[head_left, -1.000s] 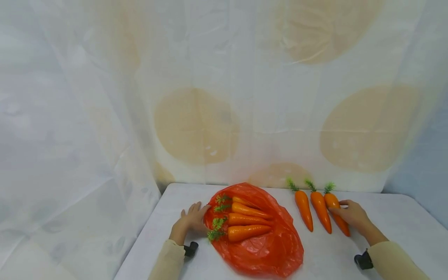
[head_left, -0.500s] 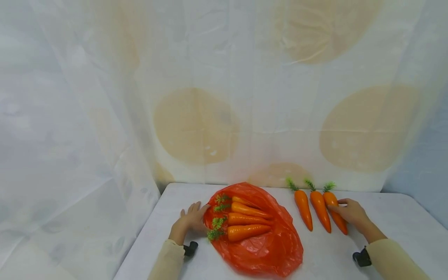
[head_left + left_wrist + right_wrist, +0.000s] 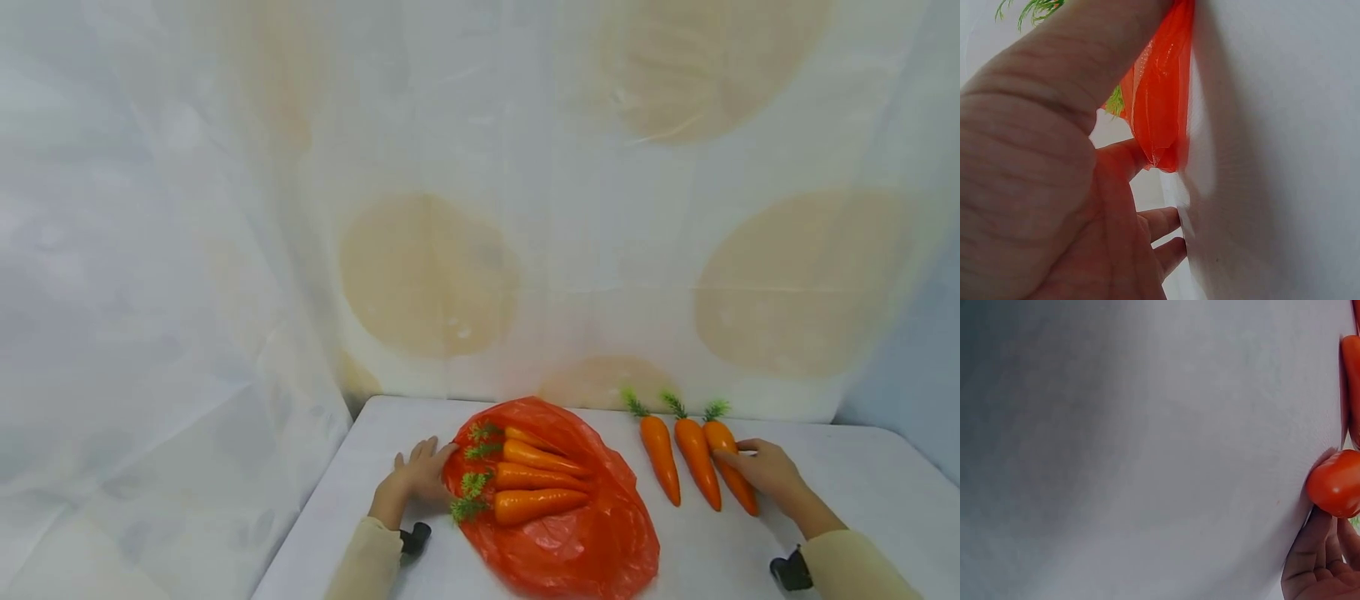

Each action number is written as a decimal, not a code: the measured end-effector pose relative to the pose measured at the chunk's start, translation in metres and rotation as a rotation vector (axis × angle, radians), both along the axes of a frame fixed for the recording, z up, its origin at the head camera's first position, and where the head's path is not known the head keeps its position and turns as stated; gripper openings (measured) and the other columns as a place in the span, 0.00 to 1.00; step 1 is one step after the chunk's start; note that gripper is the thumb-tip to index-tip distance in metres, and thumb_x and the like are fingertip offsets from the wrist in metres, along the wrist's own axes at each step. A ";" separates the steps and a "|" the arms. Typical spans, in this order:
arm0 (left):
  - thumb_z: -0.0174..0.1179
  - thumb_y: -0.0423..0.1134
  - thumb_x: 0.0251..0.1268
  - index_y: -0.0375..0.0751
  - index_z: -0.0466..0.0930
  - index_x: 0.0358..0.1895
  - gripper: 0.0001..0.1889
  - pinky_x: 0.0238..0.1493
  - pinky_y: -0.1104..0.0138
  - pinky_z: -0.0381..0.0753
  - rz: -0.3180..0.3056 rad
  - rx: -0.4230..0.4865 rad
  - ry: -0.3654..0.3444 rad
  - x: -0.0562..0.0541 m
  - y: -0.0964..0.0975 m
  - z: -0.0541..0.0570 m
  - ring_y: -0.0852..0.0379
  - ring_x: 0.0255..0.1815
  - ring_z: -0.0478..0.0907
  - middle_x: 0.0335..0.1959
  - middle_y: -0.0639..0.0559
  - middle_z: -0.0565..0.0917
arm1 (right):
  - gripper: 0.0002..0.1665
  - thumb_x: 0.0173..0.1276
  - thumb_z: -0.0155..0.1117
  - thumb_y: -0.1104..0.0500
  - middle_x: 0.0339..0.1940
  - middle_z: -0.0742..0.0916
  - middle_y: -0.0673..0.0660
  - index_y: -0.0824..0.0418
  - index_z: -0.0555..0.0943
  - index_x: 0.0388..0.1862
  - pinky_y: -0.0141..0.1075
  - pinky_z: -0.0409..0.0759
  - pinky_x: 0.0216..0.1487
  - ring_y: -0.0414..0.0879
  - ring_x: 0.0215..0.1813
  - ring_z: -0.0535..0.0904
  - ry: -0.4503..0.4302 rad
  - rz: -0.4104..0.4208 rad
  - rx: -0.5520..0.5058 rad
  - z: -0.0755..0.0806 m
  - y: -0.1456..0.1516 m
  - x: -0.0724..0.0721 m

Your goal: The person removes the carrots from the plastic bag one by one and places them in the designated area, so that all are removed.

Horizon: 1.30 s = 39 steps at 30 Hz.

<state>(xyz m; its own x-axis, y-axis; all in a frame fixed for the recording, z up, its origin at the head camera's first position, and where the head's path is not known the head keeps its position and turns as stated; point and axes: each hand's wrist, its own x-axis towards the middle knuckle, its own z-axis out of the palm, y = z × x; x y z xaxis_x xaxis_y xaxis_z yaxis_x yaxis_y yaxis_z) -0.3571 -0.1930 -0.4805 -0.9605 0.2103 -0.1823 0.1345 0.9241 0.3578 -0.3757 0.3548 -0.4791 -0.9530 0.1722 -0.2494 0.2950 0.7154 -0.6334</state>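
Observation:
A red plastic bag [image 3: 555, 550] lies spread on the white table, with several orange carrots [image 3: 543, 504] in a row on it, their green tops to the left. My left hand [image 3: 422, 475] rests at the bag's left edge, fingers spread. In the left wrist view its thumb and index finger [image 3: 1124, 156] stand apart at the bag's hanging rim. My right hand [image 3: 768, 473] grips the rightmost loose carrot [image 3: 723, 446] between thumb and fingers. The right wrist view shows that carrot's rounded side [image 3: 1338, 487] at the fingertips.
Two more loose carrots [image 3: 697, 458] lie beside the gripped one, tops toward the back, right of the bag. The table [image 3: 847, 467] meets a pale curtain with tan circles [image 3: 431, 275] behind it. Another pale sheet [image 3: 150, 333] hangs on the left.
The rightmost carrot has shifted slightly left toward its neighbour with the right hand on it. The head view has tilted a little. The left hand stays at the bag's edge.

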 end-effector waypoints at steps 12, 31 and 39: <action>0.74 0.54 0.46 0.50 0.63 0.74 0.48 0.71 0.29 0.43 0.004 0.004 -0.005 0.002 0.004 0.004 0.34 0.78 0.50 0.78 0.37 0.56 | 0.65 0.61 0.58 0.25 0.61 0.67 0.84 0.83 0.57 0.66 0.60 0.77 0.55 0.70 0.54 0.71 -0.035 0.058 -0.037 0.001 0.013 -0.002; 0.73 0.55 0.49 0.51 0.60 0.75 0.48 0.73 0.30 0.40 0.016 0.000 -0.029 0.001 0.003 0.007 0.35 0.79 0.47 0.79 0.38 0.53 | 0.55 0.68 0.59 0.35 0.61 0.69 0.85 0.80 0.57 0.68 0.54 0.84 0.49 0.71 0.52 0.76 0.115 0.062 0.025 0.038 0.016 0.002; 0.74 0.56 0.46 0.52 0.61 0.75 0.50 0.72 0.30 0.40 0.024 0.015 -0.036 0.000 0.003 0.007 0.35 0.79 0.47 0.79 0.38 0.54 | 0.52 0.70 0.57 0.36 0.60 0.72 0.83 0.78 0.57 0.70 0.51 0.85 0.45 0.67 0.48 0.80 0.231 0.053 0.025 0.055 0.001 0.006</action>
